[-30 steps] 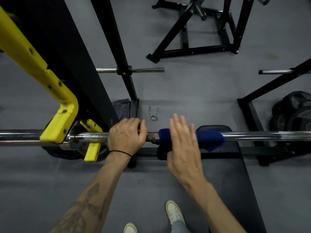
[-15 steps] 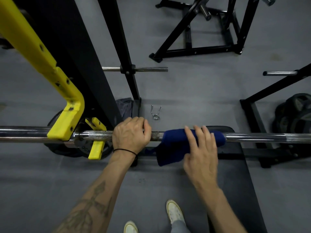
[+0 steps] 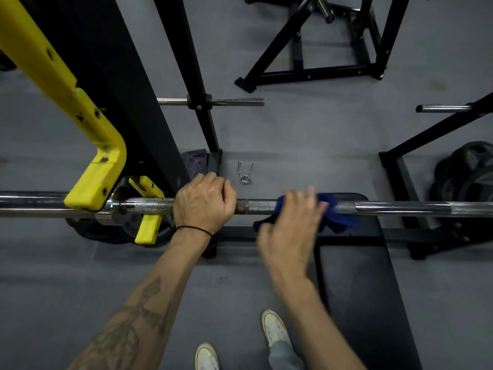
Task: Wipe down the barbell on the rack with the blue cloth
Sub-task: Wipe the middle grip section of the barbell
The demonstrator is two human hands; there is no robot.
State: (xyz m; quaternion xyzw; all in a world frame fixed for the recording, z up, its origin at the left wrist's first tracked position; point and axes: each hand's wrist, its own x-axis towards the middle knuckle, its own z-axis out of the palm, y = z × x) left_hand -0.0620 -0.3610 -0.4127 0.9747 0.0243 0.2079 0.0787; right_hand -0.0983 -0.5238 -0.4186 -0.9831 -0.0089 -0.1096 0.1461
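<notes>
A steel barbell runs left to right across the view, resting on a yellow hook of the black rack. My left hand is wrapped around the knurled part of the bar. The blue cloth is draped over the bar to the right of that hand. My right hand, blurred, lies over the cloth with fingers curling onto it and the bar.
A black bench sits under the bar at the right. A spring collar clip lies on the grey floor beyond the bar. Black rack uprights stand at the left, weight plates at the far right. My shoes are below.
My right hand went from flat and open above the cloth to pressing down around it, and the cloth has bunched and shifted slightly right along the bar. The left hand stayed gripping the bar.
</notes>
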